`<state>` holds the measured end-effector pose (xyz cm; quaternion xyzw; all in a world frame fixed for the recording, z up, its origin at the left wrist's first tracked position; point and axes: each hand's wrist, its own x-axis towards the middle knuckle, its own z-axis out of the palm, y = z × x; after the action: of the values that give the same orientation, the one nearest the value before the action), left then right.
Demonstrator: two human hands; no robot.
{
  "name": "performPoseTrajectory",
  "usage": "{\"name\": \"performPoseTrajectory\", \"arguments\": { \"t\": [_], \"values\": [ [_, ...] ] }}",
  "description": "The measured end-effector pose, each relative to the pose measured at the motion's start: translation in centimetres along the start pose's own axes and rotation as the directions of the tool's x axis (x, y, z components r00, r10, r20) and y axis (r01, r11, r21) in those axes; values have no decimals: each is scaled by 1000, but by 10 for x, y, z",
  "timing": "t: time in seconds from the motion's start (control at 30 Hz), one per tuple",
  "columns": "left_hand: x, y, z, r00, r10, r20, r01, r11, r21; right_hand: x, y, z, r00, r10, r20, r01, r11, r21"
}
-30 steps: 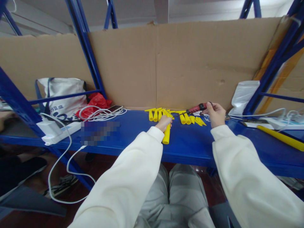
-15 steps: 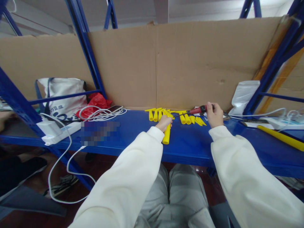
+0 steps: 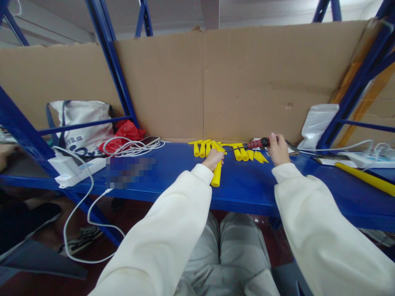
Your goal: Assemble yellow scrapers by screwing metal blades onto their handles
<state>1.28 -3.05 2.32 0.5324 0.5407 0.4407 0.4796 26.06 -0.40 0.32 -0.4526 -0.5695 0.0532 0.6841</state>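
My left hand is closed around a yellow scraper-like piece with a round tube handle; part of it is hidden under the fingers. In my right hand is the end of a screwdriver with a red and black handle. Its thin dark shaft points left and reaches the yellow piece beside my left fingers. Just behind the hands, several similar yellow pieces lie in a row on the blue shelf. More yellow tube-handled pieces and flat yellow wedges lie between my hands.
A white cloth bag, a red plastic bag and coiled white cable lie at the left by a power strip. At right stand a white pouch and a long yellow bar. Cardboard closes the back.
The screwdriver's handle looks turned about its length, with its red and black pattern now showing differently. Both hands keep nearly the same place.
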Motion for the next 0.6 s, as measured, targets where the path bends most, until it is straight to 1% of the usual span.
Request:
{"name": "performPoseTrajectory", "arguments": {
  "t": [0.1,0.2,0.37,0.47,0.6],
  "values": [
    [0,1,-1,1000,1,-2,-1,1000,7,1,-1,1,999,45,14,-46,996,74],
    [0,1,-1,1000,-6,1,6,1000,21,1,-5,3,997,64,34,-69,989,135],
    [4,-1,0,1000,-5,-6,5,1000,20,-4,-22,6,991,129,14,-130,969,209],
    [6,-3,0,1000,-1,-8,2,1000,19,-6,-32,7,984,175,25,-176,950,258],
    [9,-5,-1,1000,1,7,-1,1000,24,-6,-33,6,983,175,54,-183,938,296]
  ]
}}
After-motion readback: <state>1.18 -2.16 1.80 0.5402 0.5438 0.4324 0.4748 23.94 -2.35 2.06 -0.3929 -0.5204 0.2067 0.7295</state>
